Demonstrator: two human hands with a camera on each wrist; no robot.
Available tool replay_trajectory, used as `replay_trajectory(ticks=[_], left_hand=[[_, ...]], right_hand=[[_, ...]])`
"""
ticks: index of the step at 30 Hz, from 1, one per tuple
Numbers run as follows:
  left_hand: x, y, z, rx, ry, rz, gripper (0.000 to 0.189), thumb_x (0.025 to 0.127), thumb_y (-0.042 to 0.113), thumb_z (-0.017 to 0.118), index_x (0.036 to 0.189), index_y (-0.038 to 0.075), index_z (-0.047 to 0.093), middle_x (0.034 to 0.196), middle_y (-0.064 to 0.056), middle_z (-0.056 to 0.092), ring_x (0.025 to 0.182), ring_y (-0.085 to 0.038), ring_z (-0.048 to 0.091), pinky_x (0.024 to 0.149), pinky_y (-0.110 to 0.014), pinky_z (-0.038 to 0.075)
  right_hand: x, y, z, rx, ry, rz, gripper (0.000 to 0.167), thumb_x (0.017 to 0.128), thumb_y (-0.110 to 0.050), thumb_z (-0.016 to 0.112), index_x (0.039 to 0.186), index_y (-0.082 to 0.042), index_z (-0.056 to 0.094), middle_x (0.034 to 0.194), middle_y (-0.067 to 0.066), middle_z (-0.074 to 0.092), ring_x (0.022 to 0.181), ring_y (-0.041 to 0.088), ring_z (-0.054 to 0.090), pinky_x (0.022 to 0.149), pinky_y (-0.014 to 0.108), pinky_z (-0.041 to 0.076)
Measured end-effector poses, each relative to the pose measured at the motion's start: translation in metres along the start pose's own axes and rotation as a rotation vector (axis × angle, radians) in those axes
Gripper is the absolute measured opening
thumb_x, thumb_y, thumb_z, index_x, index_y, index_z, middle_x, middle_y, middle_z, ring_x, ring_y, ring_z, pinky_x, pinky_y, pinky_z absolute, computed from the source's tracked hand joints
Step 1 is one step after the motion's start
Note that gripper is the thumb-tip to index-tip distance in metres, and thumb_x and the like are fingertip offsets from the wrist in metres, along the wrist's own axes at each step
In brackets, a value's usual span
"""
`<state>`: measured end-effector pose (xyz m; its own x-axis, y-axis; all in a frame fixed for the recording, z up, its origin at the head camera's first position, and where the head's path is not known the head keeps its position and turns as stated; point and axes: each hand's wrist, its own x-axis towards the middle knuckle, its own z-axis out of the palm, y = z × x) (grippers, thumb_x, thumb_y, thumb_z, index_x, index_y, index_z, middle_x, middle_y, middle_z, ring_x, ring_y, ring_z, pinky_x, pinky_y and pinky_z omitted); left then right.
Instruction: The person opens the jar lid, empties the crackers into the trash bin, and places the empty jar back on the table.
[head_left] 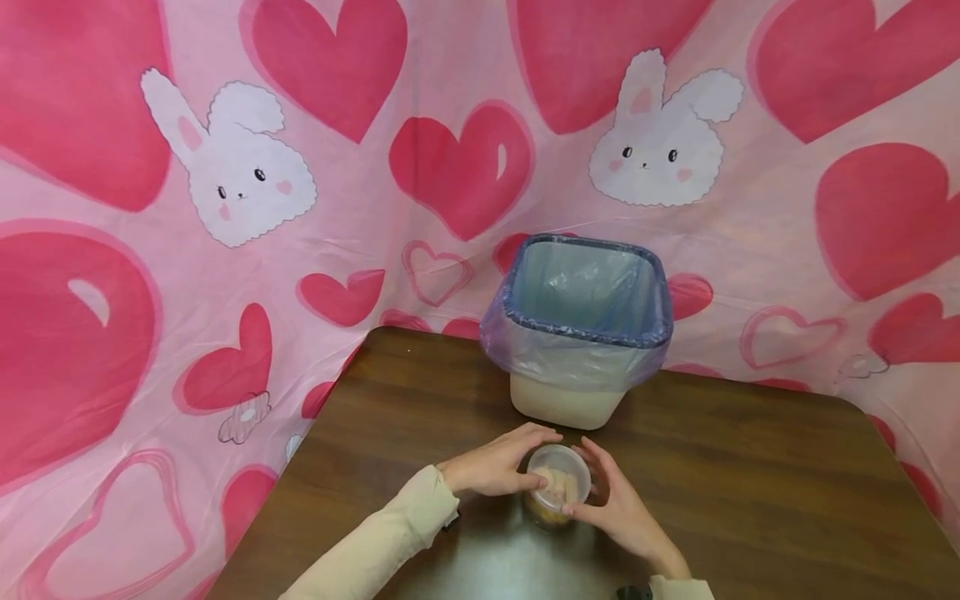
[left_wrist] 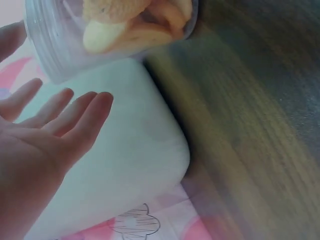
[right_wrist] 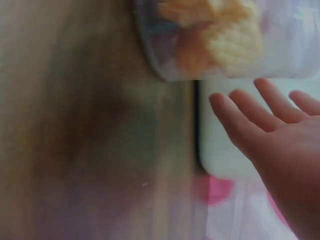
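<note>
A clear round plastic jar (head_left: 557, 475) with a pale, see-through top stands on the table between both hands. Golden biscuits (right_wrist: 232, 42) show through its wall, one with a waffle pattern. On the jar's left, my left hand (head_left: 497, 463) has its thumb at the top edge; in the left wrist view its fingers (left_wrist: 90, 117) are spread and apart from the wall. My right hand (head_left: 624, 510) is around the right side, thumb near the rim. In the right wrist view its fingers (right_wrist: 255, 107) extend loosely beside the jar, without curling round it.
Just behind the jar stands a white bin (head_left: 566, 402) lined with a translucent purplish bag (head_left: 577, 350) folded over its dark rim. The brown wooden table (head_left: 757, 475) extends to both sides. A pink cloth with hearts and rabbits (head_left: 450, 50) hangs behind.
</note>
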<state>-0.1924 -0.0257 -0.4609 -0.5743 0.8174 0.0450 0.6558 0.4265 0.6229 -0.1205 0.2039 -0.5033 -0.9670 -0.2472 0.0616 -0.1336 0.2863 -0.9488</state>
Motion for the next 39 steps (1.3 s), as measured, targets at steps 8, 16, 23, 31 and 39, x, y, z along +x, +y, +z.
replay_trajectory(ticks=[8, 16, 23, 31, 39], left_hand=[[-0.001, 0.004, 0.001, 0.024, -0.043, 0.065, 0.071, 0.088, 0.036, 0.069, 0.147, 0.016, 0.036, 0.152, -0.009, 0.034, 0.136, -0.016, 0.041, 0.109, -0.028, 0.038], [0.002, 0.005, 0.006, 0.013, -0.056, 0.087, 0.088, 0.078, 0.038, 0.079, 0.149, 0.016, 0.033, 0.154, -0.005, 0.031, 0.137, -0.015, 0.039, 0.108, -0.025, 0.038], [0.006, 0.004, 0.011, 0.04, -0.036, 0.101, 0.095, 0.073, 0.04, 0.084, 0.149, 0.016, 0.033, 0.155, -0.004, 0.031, 0.137, -0.017, 0.04, 0.11, -0.028, 0.038], [0.008, 0.005, 0.012, 0.067, 0.006, 0.112, 0.094, 0.069, 0.039, 0.086, 0.145, 0.01, 0.04, 0.148, -0.007, 0.042, 0.135, -0.017, 0.043, 0.11, -0.027, 0.037], [0.01, 0.001, 0.014, 0.076, 0.057, 0.119, 0.086, 0.067, 0.035, 0.087, 0.138, 0.008, 0.047, 0.137, -0.004, 0.054, 0.126, -0.011, 0.051, 0.107, -0.02, 0.039]], right_hand=[[-0.001, 0.01, 0.008, -0.11, 0.01, 0.065, 0.104, 0.068, -0.022, 0.087, 0.149, -0.009, 0.024, 0.145, 0.014, 0.043, 0.124, 0.023, 0.047, 0.095, 0.02, 0.041], [0.0, 0.016, 0.012, -0.126, -0.049, 0.051, 0.097, 0.067, -0.024, 0.088, 0.144, -0.015, 0.03, 0.138, 0.01, 0.048, 0.121, 0.025, 0.048, 0.096, 0.026, 0.042], [0.001, 0.013, 0.013, -0.113, -0.008, 0.028, 0.095, 0.066, -0.024, 0.088, 0.144, -0.022, 0.033, 0.138, 0.004, 0.048, 0.12, 0.019, 0.048, 0.096, 0.027, 0.042], [0.002, 0.015, 0.013, -0.115, 0.012, 0.027, 0.091, 0.067, -0.022, 0.087, 0.142, -0.02, 0.036, 0.136, 0.006, 0.051, 0.118, 0.019, 0.049, 0.095, 0.028, 0.042], [0.002, 0.016, 0.013, -0.094, 0.002, 0.011, 0.088, 0.069, -0.021, 0.086, 0.142, -0.019, 0.037, 0.135, 0.008, 0.051, 0.114, 0.016, 0.049, 0.092, 0.025, 0.041]])
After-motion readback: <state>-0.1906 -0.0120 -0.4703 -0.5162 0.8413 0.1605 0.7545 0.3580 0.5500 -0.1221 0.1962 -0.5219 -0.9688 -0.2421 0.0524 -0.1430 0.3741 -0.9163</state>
